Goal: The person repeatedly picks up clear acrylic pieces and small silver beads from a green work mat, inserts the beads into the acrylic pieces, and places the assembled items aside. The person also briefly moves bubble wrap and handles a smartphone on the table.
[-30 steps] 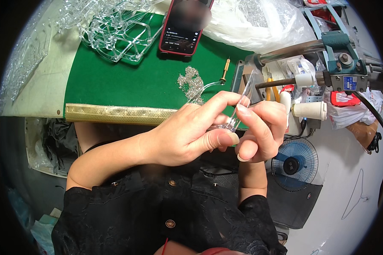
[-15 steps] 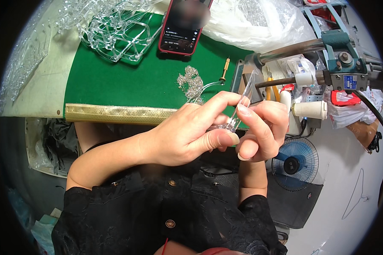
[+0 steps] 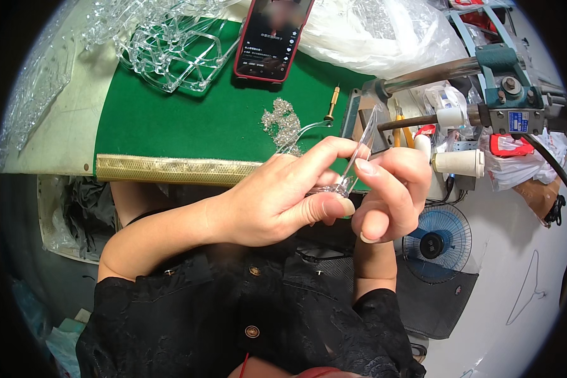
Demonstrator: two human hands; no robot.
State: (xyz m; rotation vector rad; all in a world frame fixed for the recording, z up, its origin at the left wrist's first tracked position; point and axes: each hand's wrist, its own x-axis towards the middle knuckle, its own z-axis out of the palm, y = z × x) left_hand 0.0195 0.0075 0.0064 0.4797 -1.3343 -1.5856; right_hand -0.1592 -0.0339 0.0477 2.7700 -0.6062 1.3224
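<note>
My left hand (image 3: 277, 198) is closed on a clear plastic eyeglass frame (image 3: 341, 187), thumb below and index finger along a long clear temple (image 3: 366, 135) that points up. My right hand (image 3: 394, 195) is just right of it, fingers curled in. Its index fingertip is beside the temple; whether it touches I cannot tell. Anything inside the curled fingers is hidden. Beyond my left hand, a pile of tiny silvery metal pieces (image 3: 282, 123) lies on the green mat (image 3: 189, 126). A brass-coloured screwdriver (image 3: 333, 104) is to its right, near another clear curved piece (image 3: 305, 129).
Clear plastic frames (image 3: 176, 57) are heaped at the back left. A red-cased phone (image 3: 272, 41) stands behind the mat, next to a white plastic bag (image 3: 378, 38). A green metal hand press (image 3: 504, 75) reaches in from the right. A white cup (image 3: 458, 164) and a fan (image 3: 433, 242) are below it.
My right hand has moved slightly right, away from the eyeglass frame, and its fingers have shifted. My left hand keeps its hold almost unmoved. The phone's screen picture differs.
</note>
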